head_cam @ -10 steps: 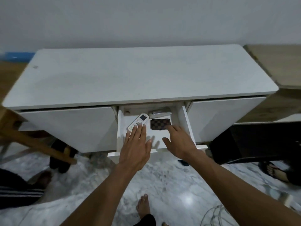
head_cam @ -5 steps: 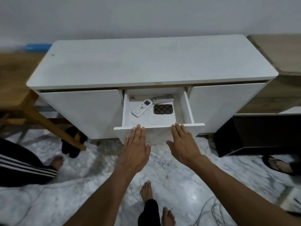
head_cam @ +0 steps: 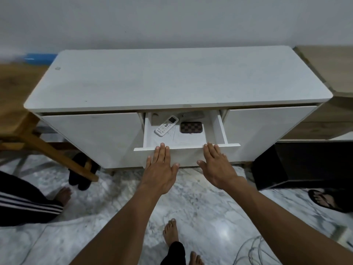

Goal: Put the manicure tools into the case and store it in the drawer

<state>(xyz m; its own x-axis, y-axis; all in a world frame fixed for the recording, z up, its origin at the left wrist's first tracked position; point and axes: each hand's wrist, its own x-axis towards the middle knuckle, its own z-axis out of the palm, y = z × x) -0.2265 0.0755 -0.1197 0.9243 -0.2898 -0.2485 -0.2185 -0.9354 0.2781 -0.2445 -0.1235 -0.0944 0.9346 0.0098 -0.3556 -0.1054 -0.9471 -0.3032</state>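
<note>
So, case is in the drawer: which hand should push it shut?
Neither alone: left hand and right hand both lie flat on the drawer front, flanking its middle, so pushing together looks evenest.

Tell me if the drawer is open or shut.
Open. The drawer sticks out from the cabinet, its inside showing the checkered case and a remote.

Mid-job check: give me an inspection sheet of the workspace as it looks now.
Surface: white cabinet top, one small mark near its left rear corner.
Job's things: checkered case lies flat in the open drawer.
Clutter: white remote left of the case; pale object behind the case, unclear.
Hands: left hand and right hand, fingers straight, at the drawer front.
Cables: loose wires on the floor, lower right.
Surroundings: marble floor, wooden frame left, bystander's foot.
</note>
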